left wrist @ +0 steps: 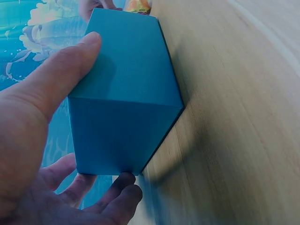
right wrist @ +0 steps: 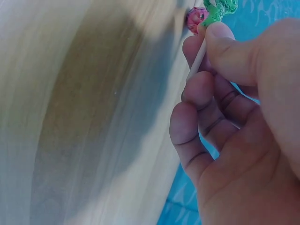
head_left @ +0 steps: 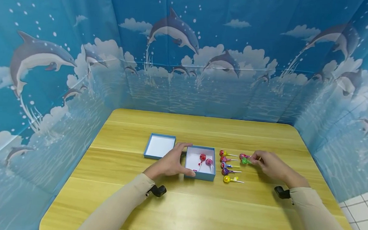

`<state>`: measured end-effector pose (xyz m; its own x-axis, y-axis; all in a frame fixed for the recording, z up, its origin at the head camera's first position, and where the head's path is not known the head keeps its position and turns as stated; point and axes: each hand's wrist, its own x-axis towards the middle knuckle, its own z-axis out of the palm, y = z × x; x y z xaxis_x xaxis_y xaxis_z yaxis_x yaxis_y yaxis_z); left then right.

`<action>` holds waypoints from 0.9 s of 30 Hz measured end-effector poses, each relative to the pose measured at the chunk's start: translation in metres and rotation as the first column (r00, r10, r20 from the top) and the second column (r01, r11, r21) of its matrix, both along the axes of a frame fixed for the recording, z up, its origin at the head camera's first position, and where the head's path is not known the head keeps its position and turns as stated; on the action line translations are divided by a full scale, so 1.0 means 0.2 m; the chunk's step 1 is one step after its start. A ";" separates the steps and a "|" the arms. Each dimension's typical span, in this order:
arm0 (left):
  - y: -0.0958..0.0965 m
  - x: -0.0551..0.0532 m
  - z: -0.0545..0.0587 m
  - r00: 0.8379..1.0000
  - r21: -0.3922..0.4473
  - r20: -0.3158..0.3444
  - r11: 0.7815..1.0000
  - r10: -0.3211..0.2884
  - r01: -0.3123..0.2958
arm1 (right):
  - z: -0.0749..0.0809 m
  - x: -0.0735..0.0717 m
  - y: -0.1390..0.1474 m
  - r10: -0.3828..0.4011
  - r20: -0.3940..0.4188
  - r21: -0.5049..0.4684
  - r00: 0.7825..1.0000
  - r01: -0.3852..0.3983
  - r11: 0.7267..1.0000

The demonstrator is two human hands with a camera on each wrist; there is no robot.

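Note:
My left hand [head_left: 172, 162] grips a blue box [head_left: 210, 176] with a white inside. In the left wrist view the thumb presses one wall of the box [left wrist: 131, 61] and the fingertips reach its opposite side. Inside the box lie a red lollipop [head_left: 203, 157] and a pink lollipop [head_left: 209, 162], with part of another at the near corner. To the right, my right hand [head_left: 267, 164] pinches the white stick of a green lollipop [head_left: 245, 161] between thumb and forefinger. A dark pink lollipop [head_left: 242, 156] is right behind the green one.
Beside the box runs a column of several wrapped lollipops, from a red-yellow lollipop [head_left: 223, 153] down to a yellow lollipop [head_left: 227, 179]. A shallow blue lid [head_left: 160, 147], white inside up, lies left of the box. Dolphin-print curtains [head_left: 185, 90] surround the wooden table [head_left: 190, 210].

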<state>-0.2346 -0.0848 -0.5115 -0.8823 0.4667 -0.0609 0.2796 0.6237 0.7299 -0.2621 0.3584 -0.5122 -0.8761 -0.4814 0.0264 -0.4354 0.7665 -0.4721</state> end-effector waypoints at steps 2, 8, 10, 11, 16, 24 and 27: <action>0.00 0.00 0.00 1.000 0.002 0.006 1.000 0.004 -0.004 | -0.01 0.00 0.00 0.000 -0.010 0.013 1.000 0.001 1.000; 0.00 0.00 0.00 1.000 0.018 0.015 1.000 0.010 -0.010 | -0.02 0.00 0.00 -0.006 -0.029 0.033 1.000 0.006 0.999; 0.00 0.00 0.00 1.000 0.024 0.019 1.000 0.010 -0.010 | -0.02 0.00 -0.01 -0.006 -0.034 0.037 0.999 0.007 0.999; 0.00 0.00 -0.01 1.000 0.028 0.021 1.000 0.009 -0.010 | -0.02 0.00 -0.01 -0.008 -0.036 0.042 0.999 0.010 0.999; 0.00 0.00 -0.01 1.000 0.039 0.024 0.999 0.010 -0.011 | -0.04 0.01 0.00 -0.010 -0.058 0.058 0.998 0.013 0.998; 0.00 0.01 -0.01 1.000 0.042 0.021 0.999 0.017 -0.018 | -0.04 0.00 0.01 -0.036 -0.091 0.073 0.995 0.042 0.996; 0.00 0.01 -0.02 1.000 0.039 0.018 0.999 0.016 -0.017 | 0.00 0.01 0.01 -0.075 -0.036 0.063 0.997 0.077 0.995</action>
<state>-0.2331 -0.0857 -0.5147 -0.8887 0.4547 -0.0588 0.2561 0.5987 0.7589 -0.2598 0.3606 -0.5114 -0.9093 -0.4152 0.0279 -0.3897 0.8262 -0.4068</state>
